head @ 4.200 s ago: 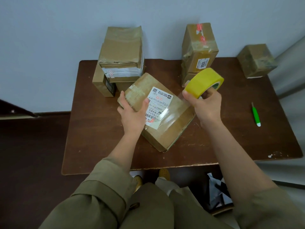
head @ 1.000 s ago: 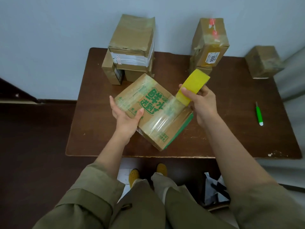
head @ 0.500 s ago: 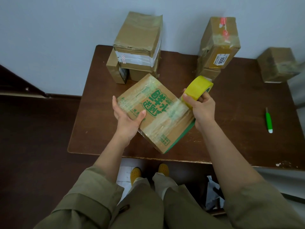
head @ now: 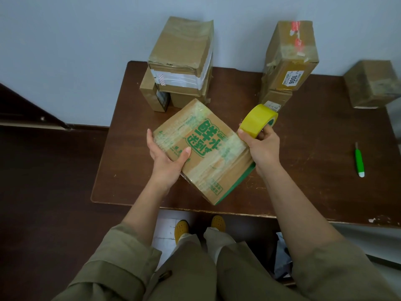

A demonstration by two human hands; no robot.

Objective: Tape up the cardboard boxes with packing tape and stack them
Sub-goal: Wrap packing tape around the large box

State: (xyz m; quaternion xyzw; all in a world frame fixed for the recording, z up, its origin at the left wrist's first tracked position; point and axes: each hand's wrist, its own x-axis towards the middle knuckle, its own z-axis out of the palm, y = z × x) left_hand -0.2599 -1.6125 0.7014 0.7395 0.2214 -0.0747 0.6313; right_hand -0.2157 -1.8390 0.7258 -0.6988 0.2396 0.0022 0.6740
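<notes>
L hand (head: 166, 158) grips near-left corner of the green-print box (head: 202, 148), thumb on top, box tilted over the counter (head: 303, 148) front-centre, w/ R hand (head: 263, 146) fingers curled round the yellow tape roll (head: 258, 120) at box's right edge, clear tape across top.

Held box (head: 201, 148) at table (head: 303, 181) centre, stacks behind L (head: 180, 61) & R (head: 288, 59), cutter(?) (head: 359, 159) far R.

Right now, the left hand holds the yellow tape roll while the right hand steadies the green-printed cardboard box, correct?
Swapped: the head view shows the right hand holding the yellow tape roll while the left hand steadies the green-printed cardboard box.
</notes>
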